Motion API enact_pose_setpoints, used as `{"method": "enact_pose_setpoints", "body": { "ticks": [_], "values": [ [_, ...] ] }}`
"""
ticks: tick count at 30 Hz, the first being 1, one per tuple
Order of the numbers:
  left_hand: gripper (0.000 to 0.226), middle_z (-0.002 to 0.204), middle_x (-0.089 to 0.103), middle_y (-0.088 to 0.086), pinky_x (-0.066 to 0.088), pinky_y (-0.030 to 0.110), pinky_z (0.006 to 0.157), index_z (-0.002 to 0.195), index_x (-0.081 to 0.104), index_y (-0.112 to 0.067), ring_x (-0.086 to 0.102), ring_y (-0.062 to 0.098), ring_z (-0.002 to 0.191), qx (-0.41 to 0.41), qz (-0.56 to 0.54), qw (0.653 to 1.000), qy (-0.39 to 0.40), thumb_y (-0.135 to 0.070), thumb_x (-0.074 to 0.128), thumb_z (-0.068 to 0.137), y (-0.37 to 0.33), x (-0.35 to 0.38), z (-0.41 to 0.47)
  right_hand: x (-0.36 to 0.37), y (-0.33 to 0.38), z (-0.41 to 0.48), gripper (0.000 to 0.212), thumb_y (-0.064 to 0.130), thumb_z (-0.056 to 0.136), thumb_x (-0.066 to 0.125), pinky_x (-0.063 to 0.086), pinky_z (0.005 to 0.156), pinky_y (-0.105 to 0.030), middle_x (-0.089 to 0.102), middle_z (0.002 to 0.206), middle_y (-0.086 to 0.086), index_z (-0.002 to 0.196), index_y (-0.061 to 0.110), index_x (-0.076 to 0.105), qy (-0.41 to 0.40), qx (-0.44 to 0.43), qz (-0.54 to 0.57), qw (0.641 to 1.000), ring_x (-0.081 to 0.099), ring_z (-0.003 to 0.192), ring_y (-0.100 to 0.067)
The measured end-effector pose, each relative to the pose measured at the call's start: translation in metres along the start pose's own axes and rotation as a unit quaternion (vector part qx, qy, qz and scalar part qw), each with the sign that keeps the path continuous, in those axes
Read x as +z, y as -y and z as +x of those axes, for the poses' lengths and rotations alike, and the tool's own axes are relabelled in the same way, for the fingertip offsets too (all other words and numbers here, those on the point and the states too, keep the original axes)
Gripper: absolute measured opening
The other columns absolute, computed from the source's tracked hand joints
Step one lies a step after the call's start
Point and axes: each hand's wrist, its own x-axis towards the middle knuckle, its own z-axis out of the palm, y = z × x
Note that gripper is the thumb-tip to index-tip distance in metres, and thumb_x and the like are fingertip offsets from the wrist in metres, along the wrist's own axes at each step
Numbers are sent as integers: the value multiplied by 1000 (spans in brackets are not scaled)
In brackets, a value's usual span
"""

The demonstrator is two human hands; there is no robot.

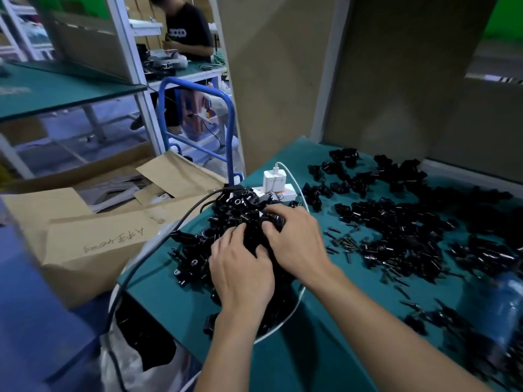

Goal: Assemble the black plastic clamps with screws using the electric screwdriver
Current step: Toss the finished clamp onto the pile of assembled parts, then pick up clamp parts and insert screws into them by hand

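Observation:
A heap of black plastic clamps (237, 213) lies at the left edge of the green table (325, 312). My left hand (240, 273) and my right hand (294, 236) both lie on top of this heap, side by side, with fingers curled into the clamps. Each hand seems to grip clamps from the pile. More black clamps (396, 222) are spread across the right half of the table. Several small dark screws (343, 243) lie loose between the two groups. I see no electric screwdriver.
A white power strip with a charger (273, 182) sits behind the heap; a black cable (158, 244) and a white cable (294, 179) run from it. A clear bag (135, 360) hangs below the table's left edge. Open cardboard boxes (93, 233) and a blue trolley (198, 114) stand at left. A person works at a far bench.

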Motion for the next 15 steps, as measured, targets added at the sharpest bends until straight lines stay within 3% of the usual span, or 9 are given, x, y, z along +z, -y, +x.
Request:
{"method": "enact_pose_setpoints", "body": {
  "ticks": [3,5,7,8,9,10,11,13,15],
  "values": [
    [52,149,57,-2,28,38,120,141,61,-19,42,22,140,52,5,998,-21,-22,71,91,-12,5,-12,-34,-33,-12,28,34,92,64,40,86,-23,60,96,12,117,41,72,-48,20,6,999,55,91,-10],
    [50,147,59,-1,29,39,120,136,65,-18,42,22,139,94,-9,995,-34,-18,75,88,-27,16,-24,-58,-67,-12,31,35,94,64,48,82,-25,64,119,0,124,39,69,-54,67,-21,996,63,80,-9],
    [47,143,62,0,32,39,118,130,69,-18,43,21,136,138,-37,989,-34,-15,78,84,-45,33,-36,-82,-102,-6,42,37,97,65,53,63,-27,54,144,-11,138,36,60,-36,143,-75,986,64,58,-8],
    [46,141,63,0,34,40,117,128,70,-17,45,22,135,159,-53,986,-25,-14,80,83,-56,44,-42,-94,-119,-3,51,40,96,67,56,66,-30,47,152,-12,146,34,54,-20,180,-109,977,70,70,-10],
    [46,141,63,0,35,41,116,127,70,-18,47,23,135,178,-65,982,-8,-14,80,82,-66,55,-48,-105,-137,0,61,43,96,68,58,83,-36,40,159,-12,152,32,46,-1,209,-146,967,71,100,-17],
    [46,142,62,-1,35,42,117,128,70,-18,47,23,137,193,-72,978,17,-15,80,83,-77,67,-54,-114,-155,2,71,46,95,68,51,104,-43,34,163,-11,157,27,39,17,227,-185,956,56,131,-26],
    [47,146,60,-2,33,41,119,131,68,-19,45,23,140,207,-75,974,49,-16,77,85,-87,80,-59,-123,-172,3,79,49,95,68,39,117,-46,28,167,-12,161,23,31,34,236,-217,946,36,148,-33],
    [48,157,49,-3,25,38,124,140,60,-22,34,21,148,233,-63,962,126,-22,68,93,-106,108,-66,-136,-199,3,87,53,95,65,30,123,-48,19,169,-13,163,20,22,67,262,-240,932,18,155,-37],
    [54,168,31,-5,14,36,128,153,45,-25,17,17,156,244,-29,947,206,-29,58,101,-119,136,-66,-145,-218,-2,82,51,97,63,33,121,-46,14,170,-11,162,19,24,99,273,-227,930,21,154,-36]
  ]
}}
